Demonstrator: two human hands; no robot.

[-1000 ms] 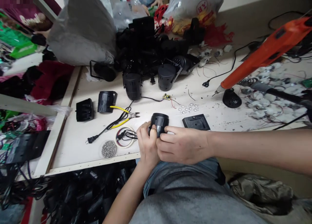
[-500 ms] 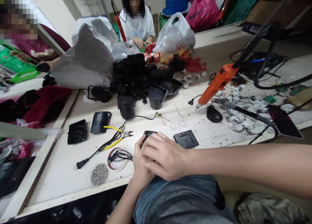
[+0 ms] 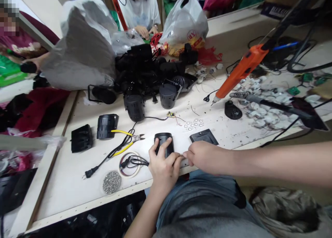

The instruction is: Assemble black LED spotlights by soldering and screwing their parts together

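My left hand (image 3: 163, 165) grips a black round lamp housing (image 3: 163, 142) that rests on the white table (image 3: 77, 182) near its front edge. My right hand (image 3: 204, 155) lies just right of it with the fingers pinched together at the housing's lower right side; what they hold is too small to make out. A black square plate (image 3: 203, 136) lies just beyond my right hand. A coil of black wire on a tape ring (image 3: 131, 162) sits left of my left hand.
Yellow-handled cutters (image 3: 127, 140), a plug cord (image 3: 89, 172), a heap of small screws (image 3: 111, 182) and two black housings (image 3: 81, 138) lie at the left. A pile of black lamp parts (image 3: 150, 75) fills the back. An orange electric screwdriver (image 3: 241, 70) hangs at the right. Another person (image 3: 140, 13) sits across.
My right hand has come off the top of the housing and moved to its right side. The housing now shows above my left hand. The camera has tilted slightly.
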